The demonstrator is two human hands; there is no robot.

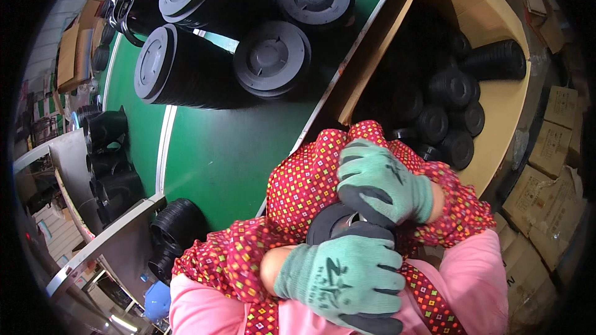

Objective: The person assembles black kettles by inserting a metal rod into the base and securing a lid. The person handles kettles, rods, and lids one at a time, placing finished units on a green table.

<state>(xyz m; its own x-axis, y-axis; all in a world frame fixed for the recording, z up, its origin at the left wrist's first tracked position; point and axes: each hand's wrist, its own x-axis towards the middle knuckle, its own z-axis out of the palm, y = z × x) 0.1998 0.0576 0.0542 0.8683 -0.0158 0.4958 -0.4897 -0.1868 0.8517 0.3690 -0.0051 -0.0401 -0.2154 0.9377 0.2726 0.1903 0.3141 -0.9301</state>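
Observation:
In my lap, against the red patterned apron (310,174), is a black round part (323,222) with a small shiny spot, mostly covered by my gloves. My left hand (341,279), in a green glove with dark palm, is closed at its near side, knuckles up. Above it my right hand (382,186), gloved alike, has its fingers curled at the part's far right side. What the fingertips press on is hidden. Just beyond my hands lies an open cardboard box (496,149) holding many black round parts (451,89).
Tall stacks of black round discs (273,56) stand on the green table (217,155), ahead and left. Black glossy containers (105,127) line the table's left side. A metal rail (105,245) runs at lower left. Flattened cartons (543,201) lie at the right.

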